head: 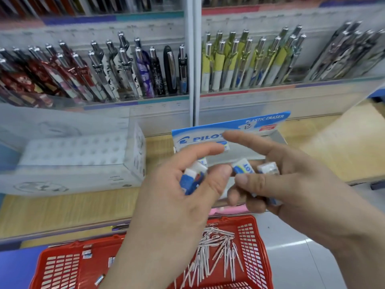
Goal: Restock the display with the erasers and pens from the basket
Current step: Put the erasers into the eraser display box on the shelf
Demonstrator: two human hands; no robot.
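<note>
Stationery shop, pen aisle.
Tiered pen racks (133, 74) sit beyond the hands, sorted by design behind clear fronts. Pilot "Plastic Eraser" display box (193, 138) just behind left hand (177, 197) and right hand (295, 184). Red shopping basket (249, 247) with loose pens (210, 253) below them. Identical wrapped erasers (242, 166) in both.

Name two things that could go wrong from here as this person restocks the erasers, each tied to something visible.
1. The left hand and the right hand each hold several erasers at once; one could slip into the red basket below or onto the floor.
2. The hands cover much of the Pilot display box, so an eraser may go in crooked.
</note>
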